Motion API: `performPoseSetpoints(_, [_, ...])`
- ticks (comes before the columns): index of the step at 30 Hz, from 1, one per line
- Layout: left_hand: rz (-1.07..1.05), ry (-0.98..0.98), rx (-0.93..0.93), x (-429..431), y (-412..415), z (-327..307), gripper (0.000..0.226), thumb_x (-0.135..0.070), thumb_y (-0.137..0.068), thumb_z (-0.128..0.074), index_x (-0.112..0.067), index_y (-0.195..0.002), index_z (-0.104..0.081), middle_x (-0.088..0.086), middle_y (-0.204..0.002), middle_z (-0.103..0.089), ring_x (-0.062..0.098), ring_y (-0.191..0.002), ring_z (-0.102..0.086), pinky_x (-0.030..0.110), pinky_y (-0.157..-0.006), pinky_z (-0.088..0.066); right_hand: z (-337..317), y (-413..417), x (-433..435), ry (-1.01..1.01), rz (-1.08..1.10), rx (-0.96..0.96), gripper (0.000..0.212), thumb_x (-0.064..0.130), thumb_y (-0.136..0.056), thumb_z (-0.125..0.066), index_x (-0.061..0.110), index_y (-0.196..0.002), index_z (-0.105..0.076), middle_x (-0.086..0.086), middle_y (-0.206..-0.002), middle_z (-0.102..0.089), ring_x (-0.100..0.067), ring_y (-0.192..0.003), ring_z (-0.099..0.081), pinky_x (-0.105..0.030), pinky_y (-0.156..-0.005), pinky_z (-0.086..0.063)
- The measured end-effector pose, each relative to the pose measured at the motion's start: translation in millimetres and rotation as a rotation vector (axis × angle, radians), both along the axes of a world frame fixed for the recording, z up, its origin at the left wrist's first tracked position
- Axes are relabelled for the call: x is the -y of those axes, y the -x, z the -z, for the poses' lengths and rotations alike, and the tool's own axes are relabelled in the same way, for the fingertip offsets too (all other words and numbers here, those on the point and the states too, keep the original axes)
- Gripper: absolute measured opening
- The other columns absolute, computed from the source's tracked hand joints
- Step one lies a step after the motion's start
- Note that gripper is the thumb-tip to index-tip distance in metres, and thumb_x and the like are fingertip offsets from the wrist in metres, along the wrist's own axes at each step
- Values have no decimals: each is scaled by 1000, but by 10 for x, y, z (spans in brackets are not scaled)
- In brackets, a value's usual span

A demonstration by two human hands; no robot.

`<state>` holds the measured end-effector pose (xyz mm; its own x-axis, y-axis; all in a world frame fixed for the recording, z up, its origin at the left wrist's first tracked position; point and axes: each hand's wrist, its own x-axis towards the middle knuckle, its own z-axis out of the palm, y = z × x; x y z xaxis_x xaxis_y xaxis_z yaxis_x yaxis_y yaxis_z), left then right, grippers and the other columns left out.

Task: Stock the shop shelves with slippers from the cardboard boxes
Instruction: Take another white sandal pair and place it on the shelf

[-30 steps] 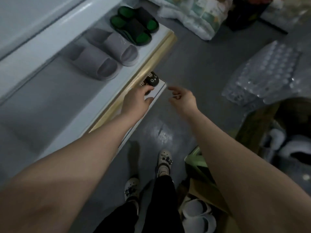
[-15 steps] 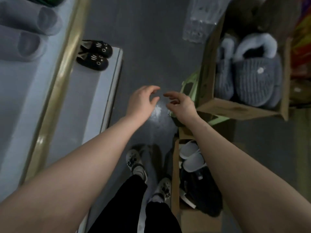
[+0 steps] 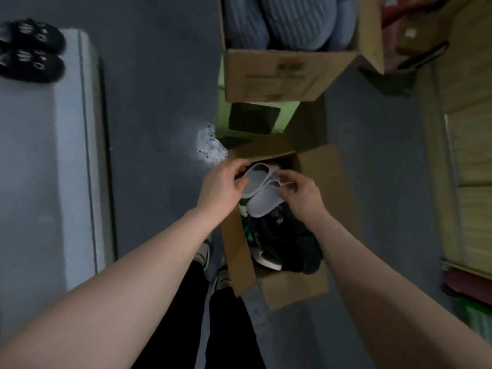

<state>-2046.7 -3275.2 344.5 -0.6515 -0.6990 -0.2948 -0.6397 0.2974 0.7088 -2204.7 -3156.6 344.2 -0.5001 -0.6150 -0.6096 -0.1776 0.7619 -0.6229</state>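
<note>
An open cardboard box (image 3: pixel 316 179) stands on the floor in front of me with dark slippers and a pair of white slippers (image 3: pixel 262 191) on top. My left hand (image 3: pixel 222 189) grips the left white slipper at its edge. My right hand (image 3: pixel 300 194) pinches the right white slipper from the other side. A pair of black furry slippers (image 3: pixel 29 53) sits on the low white shelf (image 3: pixel 66 155) at the far left.
A second cardboard box (image 3: pixel 277 73) holding grey-blue fluffy slippers stands behind, on a light green stool (image 3: pixel 221 113). More boxes and wooden panelling (image 3: pixel 468 145) line the right side. My legs and shoes (image 3: pixel 213 262) are just left of the near box on the grey floor.
My view swung from the shelf down to the floor boxes. Both hands, which held nothing before, dropped into the near box and took hold of the white slippers.
</note>
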Motion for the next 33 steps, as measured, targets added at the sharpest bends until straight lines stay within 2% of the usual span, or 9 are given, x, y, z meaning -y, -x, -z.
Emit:
performPoseSetpoints(6, [122, -55, 81, -421, 72, 686, 39, -17, -90, -65, -20, -129, -60, 0, -120, -63, 14, -108, -59, 18, -85, -39, 796, -37, -720, -63, 131, 86, 32, 5, -92, -62, 23, -118, -66, 1, -100, -63, -13, -83, -60, -20, -72, -46])
performPoseSetpoints(10, [195, -88, 134, -529, 86, 1213, 41, -18, -90, -66, -22, -130, -58, 1, -119, -63, 17, -106, -60, 19, -82, -38, 1313, -77, -946, -95, 175, 109, 36, 1, -89, -63, 21, -120, -66, 17, -93, -58, -4, -82, -57, -23, -84, -45])
performPoseSetpoints(14, [239, -115, 154, -572, 160, 1666, 44, -14, -89, -66, -20, -132, -57, 3, -122, -64, 19, -109, -61, 26, -88, -47, 1714, -23, -1007, -136, 211, 94, 36, 4, -86, -62, 22, -116, -68, 10, -90, -62, -10, -82, -57, -26, -80, -44])
performPoseSetpoints(20, [306, -172, 224, -508, 454, 2302, 55, -14, -92, -63, -14, -143, -45, 8, -136, -55, 23, -121, -56, 33, -101, -46, 2316, 311, -875, -197, 140, 24, 38, 1, -90, -61, 13, -126, -61, 12, -83, -52, -9, -79, -49, -5, -63, -33])
performPoseSetpoints(23, [307, -196, 263, -434, 659, 2653, 58, -15, -93, -61, -12, -146, -38, 12, -136, -52, 27, -121, -54, 42, -103, -45, 2663, 489, -757, -192, 177, 16, 40, 5, -94, -59, 13, -134, -56, 2, -92, -52, -6, -74, -48, -7, -69, -33])
performPoseSetpoints(26, [279, -180, 298, -374, 840, 3003, 60, -19, -93, -61, -11, -147, -35, 14, -138, -49, 31, -123, -53, 43, -103, -44, 2962, 621, -625, -188, 176, -6, 48, 17, -96, -60, 18, -142, -48, -8, -121, -57, -21, -104, -56, -19, -82, -35])
performPoseSetpoints(28, [292, -162, 338, -352, 948, 3191, 62, -22, -94, -60, -10, -148, -33, 15, -140, -48, 31, -125, -50, 37, -102, -39, 3137, 678, -554, -195, 151, -1, 58, 24, -95, -62, 18, -148, -40, -9, -143, -47, -26, -125, -50, -25, -93, -38])
performPoseSetpoints(31, [313, -167, 349, -351, 1070, 3397, 60, -21, -94, -58, -6, -147, -34, 17, -138, -52, 31, -124, -50, 32, -98, -37, 3320, 722, -457, -202, 140, 26, 73, 30, -91, -68, 16, -152, -32, -9, -152, -38, -27, -135, -41, -34, -105, -37])
performPoseSetpoints(33, [328, -139, 328, -351, 1122, 3513, 47, -21, -93, -59, -5, -136, -47, 18, -123, -61, 33, -112, -56, 35, -86, -42, 3410, 734, -409, -214, 140, 40, 82, 32, -87, -72, 16, -154, -27, -9, -155, -32, -26, -138, -36, -35, -107, -36])
